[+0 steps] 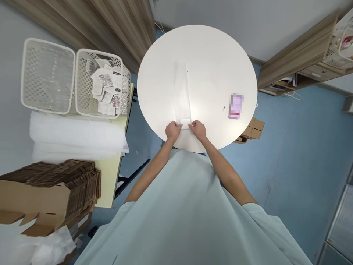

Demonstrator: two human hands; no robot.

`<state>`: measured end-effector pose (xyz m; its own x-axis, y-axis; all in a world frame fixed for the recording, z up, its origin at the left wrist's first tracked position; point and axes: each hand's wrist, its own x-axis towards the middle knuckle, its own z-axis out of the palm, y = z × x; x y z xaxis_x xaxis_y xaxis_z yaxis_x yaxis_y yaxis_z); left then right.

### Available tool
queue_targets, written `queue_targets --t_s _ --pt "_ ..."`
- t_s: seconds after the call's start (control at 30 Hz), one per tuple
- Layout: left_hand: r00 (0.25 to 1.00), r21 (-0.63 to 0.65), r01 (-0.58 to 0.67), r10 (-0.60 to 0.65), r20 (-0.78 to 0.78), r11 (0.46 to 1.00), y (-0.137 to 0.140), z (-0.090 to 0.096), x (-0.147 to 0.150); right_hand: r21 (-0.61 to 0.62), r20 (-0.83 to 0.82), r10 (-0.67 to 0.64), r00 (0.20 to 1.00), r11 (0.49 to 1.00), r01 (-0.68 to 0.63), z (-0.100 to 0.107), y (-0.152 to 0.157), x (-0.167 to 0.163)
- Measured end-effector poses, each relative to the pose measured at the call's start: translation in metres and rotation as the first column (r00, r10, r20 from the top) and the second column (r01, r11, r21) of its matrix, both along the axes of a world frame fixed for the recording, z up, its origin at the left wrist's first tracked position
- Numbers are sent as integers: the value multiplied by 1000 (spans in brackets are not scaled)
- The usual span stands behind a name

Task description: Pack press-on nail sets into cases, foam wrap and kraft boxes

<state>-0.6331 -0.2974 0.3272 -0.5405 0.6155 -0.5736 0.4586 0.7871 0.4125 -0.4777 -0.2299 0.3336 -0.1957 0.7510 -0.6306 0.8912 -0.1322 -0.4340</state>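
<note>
A long, narrow, translucent white foam sheet (182, 88) lies lengthwise on the round white table (220, 55), reaching from near my body toward the middle. On its near end rests a small flat white packet (185, 122) with rounded corners; what is inside I cannot make out. My left hand (173, 131) pinches the sheet's near end at the packet's left side. On the packet's right side, my right hand (198, 129) pinches the same end, thumb and finger together. Both hands sit close to the table's near edge.
At the right of the table lies a pixelated pink-purple item (235, 106) beside a small dark mark. To my left, a side table holds a basket (79, 84) of carded packets, another basket (24, 73), stacked foam sheets (77, 134) and folded cardboard boxes (35, 195).
</note>
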Motion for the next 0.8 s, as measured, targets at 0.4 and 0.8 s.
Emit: queue_targets --t_s 0.4,0.8 --pt "756 245 653 -633 -165 716 18 -2 -10 349 -19 619 785 740 -575 -11 13 -7" --pt "749 296 644 -660 -60 705 -63 -5 8 404 -101 694 712 683 -608 -20 -48 50"
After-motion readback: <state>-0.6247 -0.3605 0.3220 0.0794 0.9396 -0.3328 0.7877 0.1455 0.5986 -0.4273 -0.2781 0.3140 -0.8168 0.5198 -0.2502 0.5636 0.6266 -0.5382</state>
